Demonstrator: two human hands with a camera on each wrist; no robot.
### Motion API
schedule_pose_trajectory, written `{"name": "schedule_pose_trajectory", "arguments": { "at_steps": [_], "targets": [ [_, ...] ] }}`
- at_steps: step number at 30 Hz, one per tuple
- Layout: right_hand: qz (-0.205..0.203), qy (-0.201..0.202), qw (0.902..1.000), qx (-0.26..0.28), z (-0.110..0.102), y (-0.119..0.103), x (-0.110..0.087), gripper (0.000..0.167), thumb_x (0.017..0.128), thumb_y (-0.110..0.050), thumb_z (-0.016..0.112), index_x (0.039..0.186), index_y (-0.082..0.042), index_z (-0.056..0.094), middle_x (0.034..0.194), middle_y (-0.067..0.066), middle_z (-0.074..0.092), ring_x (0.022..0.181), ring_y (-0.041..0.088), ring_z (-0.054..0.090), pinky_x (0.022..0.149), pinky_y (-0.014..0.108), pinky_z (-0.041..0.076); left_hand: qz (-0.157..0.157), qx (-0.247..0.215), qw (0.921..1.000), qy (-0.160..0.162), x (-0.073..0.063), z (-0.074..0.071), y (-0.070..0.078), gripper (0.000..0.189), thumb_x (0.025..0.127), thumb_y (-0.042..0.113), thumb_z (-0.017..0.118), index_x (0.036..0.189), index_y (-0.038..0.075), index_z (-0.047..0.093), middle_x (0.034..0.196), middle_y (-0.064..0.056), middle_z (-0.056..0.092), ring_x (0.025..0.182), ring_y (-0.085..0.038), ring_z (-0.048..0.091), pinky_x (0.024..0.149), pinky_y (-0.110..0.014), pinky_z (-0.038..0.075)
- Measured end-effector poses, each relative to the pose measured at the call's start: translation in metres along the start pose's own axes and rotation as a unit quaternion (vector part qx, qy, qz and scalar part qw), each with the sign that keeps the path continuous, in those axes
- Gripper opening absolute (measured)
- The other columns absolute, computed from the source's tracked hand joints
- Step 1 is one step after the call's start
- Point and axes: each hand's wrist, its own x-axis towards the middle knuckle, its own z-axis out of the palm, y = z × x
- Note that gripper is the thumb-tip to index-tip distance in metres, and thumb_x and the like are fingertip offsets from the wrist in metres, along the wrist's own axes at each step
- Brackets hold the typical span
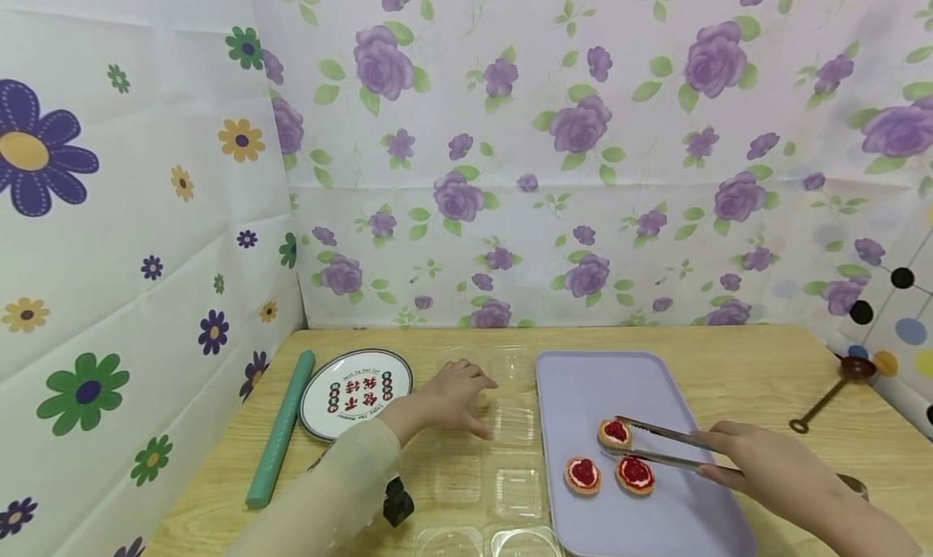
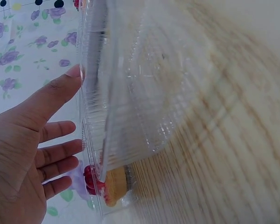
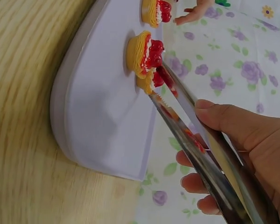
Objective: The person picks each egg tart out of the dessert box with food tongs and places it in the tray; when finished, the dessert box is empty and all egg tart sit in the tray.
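My right hand grips metal tongs, whose tips stand on either side of a small fruit tart on a lilac tray. Two more tarts, a left one and a right one, lie nearer on the tray. In the right wrist view, thumb and fingers hold the tongs. Over the clear plastic boxes my left hand reaches with fingers spread and nothing gripped. The left wrist view shows its thumb by a clear lid and a tart behind the plastic.
A green roll and an oval plate with red lettering lie on the left of the wooden table. A small black object stands near the left sleeve. A brown ladle lies at the far right. Floral cloth hangs behind.
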Motion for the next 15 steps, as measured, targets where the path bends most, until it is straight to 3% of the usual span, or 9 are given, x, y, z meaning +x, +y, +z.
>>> {"name": "schedule_pose_trajectory", "arguments": {
  "at_steps": [5, 12, 15],
  "targets": [
    [0.003, 0.013, 0.9999, -0.003, -0.002, 0.003, -0.004, 0.044, 0.081, -0.045, 0.071, 0.112, -0.015, 0.072, 0.093, -0.009, 0.068, 0.072, 0.006, 0.064, 0.056, 0.023, 0.049, 0.001, -0.018, 0.9997, 0.017, -0.006, -0.001, -0.006, 0.078, 0.072, 0.056, 0.077, 0.135, 0.015, 0.055, 0.131, -0.005, 0.056, 0.127, -0.025, 0.045, 0.111, -0.046, 0.034],
    [0.026, 0.002, 0.9996, 0.007, -0.01, 0.004, -0.006, 0.045, 0.08, -0.043, 0.071, 0.114, -0.014, 0.071, 0.096, -0.005, 0.069, 0.072, 0.009, 0.065, 0.058, 0.026, 0.053, -0.006, -0.08, 0.9955, 0.05, -0.022, -0.004, -0.018, 0.074, 0.075, 0.048, 0.078, 0.136, 0.014, 0.054, 0.133, -0.007, 0.054, 0.129, -0.029, 0.043, 0.112, -0.053, 0.031],
    [0.021, 0.027, 0.9994, 0.006, -0.013, 0.002, -0.008, 0.045, 0.08, -0.043, 0.072, 0.115, -0.015, 0.07, 0.097, -0.005, 0.069, 0.069, 0.006, 0.063, 0.056, 0.025, 0.052, -0.016, -0.098, 0.9932, 0.061, -0.028, -0.005, -0.023, 0.076, 0.075, 0.047, 0.078, 0.137, 0.013, 0.052, 0.136, -0.01, 0.052, 0.13, -0.031, 0.043, 0.112, -0.056, 0.031]
  ]
}}
